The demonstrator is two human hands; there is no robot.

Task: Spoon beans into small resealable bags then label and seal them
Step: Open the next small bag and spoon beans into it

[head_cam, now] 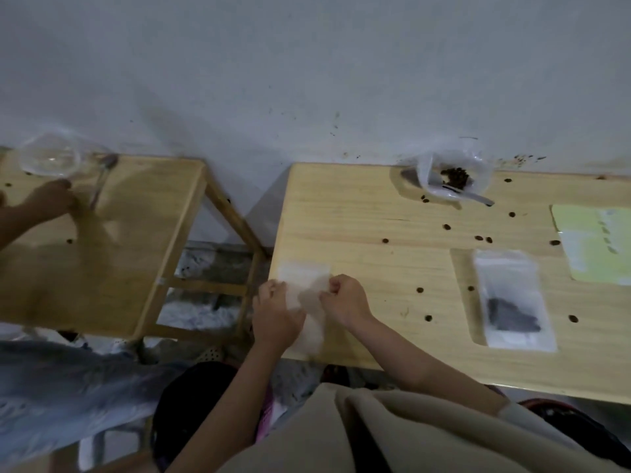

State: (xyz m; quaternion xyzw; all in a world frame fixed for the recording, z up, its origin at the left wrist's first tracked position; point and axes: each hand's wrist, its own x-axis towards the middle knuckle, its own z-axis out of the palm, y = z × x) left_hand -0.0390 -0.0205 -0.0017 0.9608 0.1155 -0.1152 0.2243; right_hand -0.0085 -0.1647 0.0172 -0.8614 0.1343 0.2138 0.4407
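An empty small clear resealable bag (306,285) lies at the near left corner of the wooden table (358,227). My left hand (278,310) pinches its left side and my right hand (343,300) pinches its right side, fingers curled. A filled bag (512,302) with dark beans lies flat to the right. At the back stands a clear plastic bag of beans (452,177) with a metal spoon (473,196) in it. Yellow-green label sheets (594,244) lie at the far right.
Loose beans (420,290) are scattered over the table. To the left stands a second wooden table (143,213) with a glass bowl (49,158) and a spoon (102,179); another person's hand (44,201) rests there. A gap separates the two tables.
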